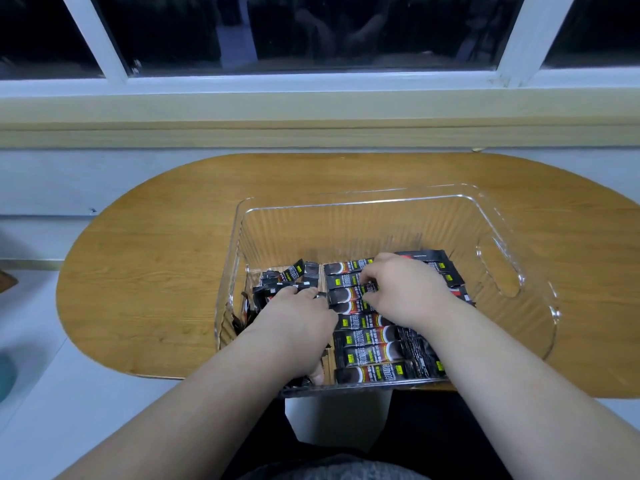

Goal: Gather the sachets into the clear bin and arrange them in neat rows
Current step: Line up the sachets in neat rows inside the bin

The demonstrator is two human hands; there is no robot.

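Observation:
A clear ribbed plastic bin [502, 237] stands on the oval wooden table. Inside it lie several black coffee sachets [367, 351], stacked in a neat row along the middle and right. A looser heap of sachets [280, 277] fills the bin's left side. My left hand [298, 323] reaches down into that left heap, its fingertips buried among the sachets. My right hand [405, 289] hovers over the far end of the row with fingers curled, pinching one sachet [370, 288]. Both forearms cross the bin's near wall.
The wooden table [156, 271] stretches left and right of the bin. A pale window sill [311, 112] and a dark window run behind it. The bin has a cut-out handle [502, 271] on its right wall. A white object [332, 417] sits below the table's front edge.

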